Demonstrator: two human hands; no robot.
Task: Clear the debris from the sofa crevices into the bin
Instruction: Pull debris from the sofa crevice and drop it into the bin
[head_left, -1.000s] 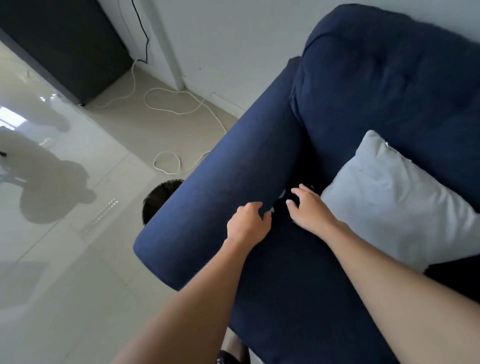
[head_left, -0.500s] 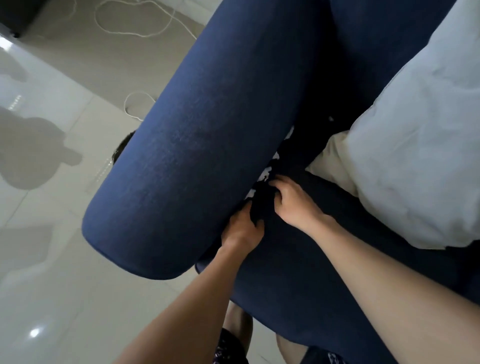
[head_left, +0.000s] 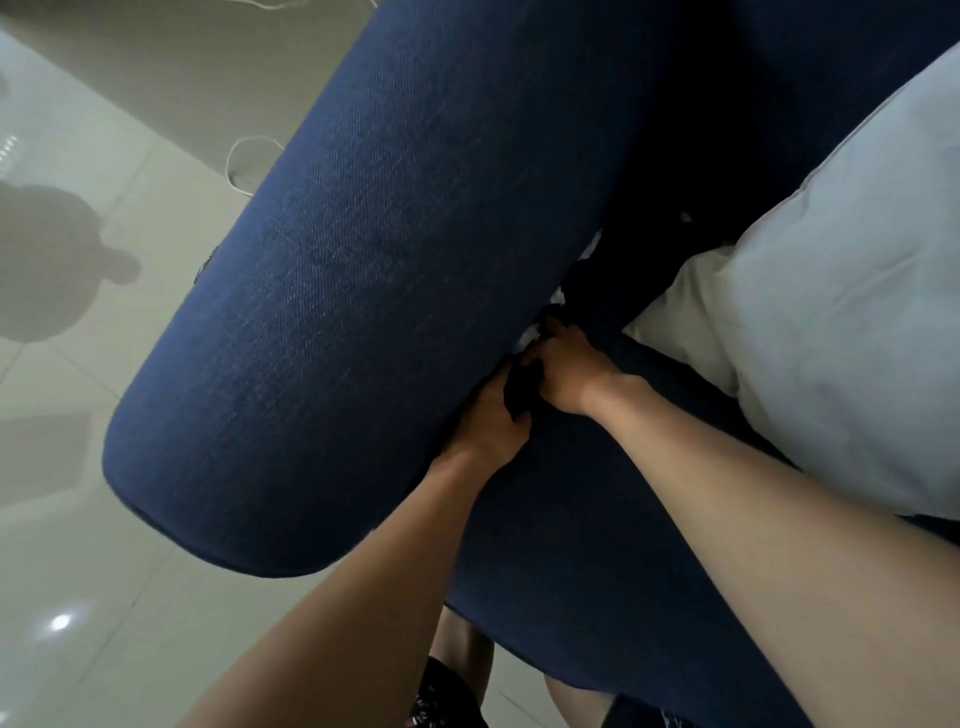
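The navy sofa's thick armrest (head_left: 363, 270) fills the middle of the view, and the seat cushion (head_left: 587, 525) lies to its right. White scraps of debris (head_left: 534, 336) show in the dark crevice between them, with more debris (head_left: 557, 296) farther back. My left hand (head_left: 485, 423) lies against the armrest's inner side, fingers tucked into the gap. My right hand (head_left: 569, 371) rests on the seat edge, its curled fingertips at the nearest white scrap. The fingertips of both hands are hidden in shadow. Only a dark sliver of the bin (head_left: 204, 271) shows behind the armrest.
A pale pillow (head_left: 841, 312) lies on the seat to the right, close to my right wrist. A white cable (head_left: 236, 166) loops on the glossy tiled floor (head_left: 104, 545) left of the sofa. My knees show below the seat's front edge.
The view has dropped closer to the armrest. Both hands have pushed deeper into the crevice and the right hand has reached the white scraps. The bin is now almost hidden.
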